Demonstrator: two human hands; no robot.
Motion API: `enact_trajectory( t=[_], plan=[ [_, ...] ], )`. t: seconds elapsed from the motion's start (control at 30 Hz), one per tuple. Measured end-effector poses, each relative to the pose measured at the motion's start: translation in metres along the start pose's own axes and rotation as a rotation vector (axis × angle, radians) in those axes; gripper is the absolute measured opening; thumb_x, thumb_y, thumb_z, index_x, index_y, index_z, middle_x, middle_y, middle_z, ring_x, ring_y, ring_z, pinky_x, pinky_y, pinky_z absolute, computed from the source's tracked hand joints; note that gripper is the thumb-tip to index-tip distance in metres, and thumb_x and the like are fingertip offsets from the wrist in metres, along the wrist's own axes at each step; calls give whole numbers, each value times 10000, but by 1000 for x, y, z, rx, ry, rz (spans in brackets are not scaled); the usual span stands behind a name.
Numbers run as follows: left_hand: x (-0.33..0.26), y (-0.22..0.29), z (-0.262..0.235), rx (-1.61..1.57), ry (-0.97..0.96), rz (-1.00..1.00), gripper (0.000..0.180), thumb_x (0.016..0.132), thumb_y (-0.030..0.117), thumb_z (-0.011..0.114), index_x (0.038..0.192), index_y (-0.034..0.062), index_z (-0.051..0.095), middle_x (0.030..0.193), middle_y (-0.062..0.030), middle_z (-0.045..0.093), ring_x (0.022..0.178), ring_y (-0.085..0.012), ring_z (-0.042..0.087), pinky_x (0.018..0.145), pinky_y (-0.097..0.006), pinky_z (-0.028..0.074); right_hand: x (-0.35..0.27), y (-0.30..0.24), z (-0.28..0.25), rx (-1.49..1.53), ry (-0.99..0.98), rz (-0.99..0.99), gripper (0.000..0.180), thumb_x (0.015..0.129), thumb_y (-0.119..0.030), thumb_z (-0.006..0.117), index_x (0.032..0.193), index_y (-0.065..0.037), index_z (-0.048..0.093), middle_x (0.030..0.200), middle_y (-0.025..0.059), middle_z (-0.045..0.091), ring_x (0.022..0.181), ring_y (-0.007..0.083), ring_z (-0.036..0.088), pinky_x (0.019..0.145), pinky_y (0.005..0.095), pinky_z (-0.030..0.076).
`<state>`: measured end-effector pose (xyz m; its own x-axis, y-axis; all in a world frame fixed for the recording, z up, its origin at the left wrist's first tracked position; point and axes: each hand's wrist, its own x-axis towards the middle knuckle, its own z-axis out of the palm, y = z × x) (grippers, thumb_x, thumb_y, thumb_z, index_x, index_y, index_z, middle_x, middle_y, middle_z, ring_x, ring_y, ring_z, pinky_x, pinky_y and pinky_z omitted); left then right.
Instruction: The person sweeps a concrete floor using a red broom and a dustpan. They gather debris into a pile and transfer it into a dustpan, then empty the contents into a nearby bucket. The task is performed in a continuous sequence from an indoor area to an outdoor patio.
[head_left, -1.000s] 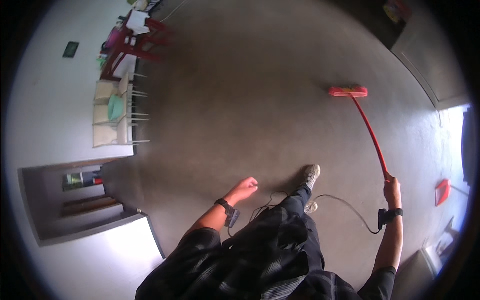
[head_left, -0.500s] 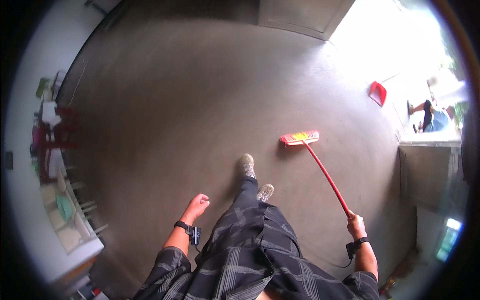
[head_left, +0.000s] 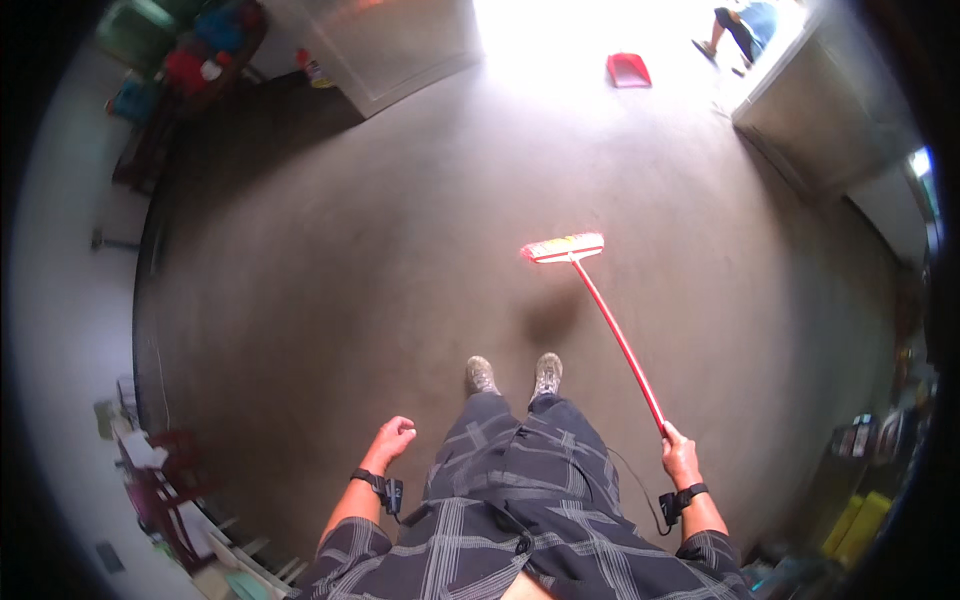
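Note:
My right hand [head_left: 681, 456] is closed round the end of a red broom handle [head_left: 622, 345]. The handle slants forward and left to a wide broom head [head_left: 564, 248] with red and yellow bristles and a white edge. A dark shadow lies on the floor apart from the head, so the broom seems raised off the ground. On the left, my left hand [head_left: 394, 438] hangs with its fingers loosely curled in and nothing visible in them. Far ahead, near the bright doorway, a red dustpan [head_left: 629, 71] rests on the floor.
Door leaves stand on the left [head_left: 400, 50] and right [head_left: 830, 110] of the bright doorway. Another person's legs [head_left: 735, 35] show outside it. Dark red wooden furniture [head_left: 175, 480] lines the left wall, and yellow objects [head_left: 858, 528] lie at the lower right.
The view has swung right, toward the doorway, and the dustpan now sits nearly straight ahead. My feet have come side by side. The broom head has lifted away from its shadow.

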<state>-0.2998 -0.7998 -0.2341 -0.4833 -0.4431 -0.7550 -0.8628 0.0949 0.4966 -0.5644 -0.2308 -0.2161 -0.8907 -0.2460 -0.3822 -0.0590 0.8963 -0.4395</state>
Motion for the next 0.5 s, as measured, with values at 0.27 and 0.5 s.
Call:
enact_trajectory(
  t=[0.27,0.5],
  plan=[
    [59,78,-39,264,-123,276,283,853,187,653,1084,30,607,1000,-82,667,965,-171,622,847,-333,511,-236,-44,84,92,-96,516,427,836,-56,624,1247,-170,608,919,259,652,865,439,638,744,490,529],
    [100,37,-57,362,-234,321,307,821,194,641,1070,17,614,960,-112,664,903,-179,628,800,-326,513,-337,-103,188,94,-141,697,458,851,-136,625,1299,-213,570,792,245,653,772,439,644,693,527,516]
  ],
)
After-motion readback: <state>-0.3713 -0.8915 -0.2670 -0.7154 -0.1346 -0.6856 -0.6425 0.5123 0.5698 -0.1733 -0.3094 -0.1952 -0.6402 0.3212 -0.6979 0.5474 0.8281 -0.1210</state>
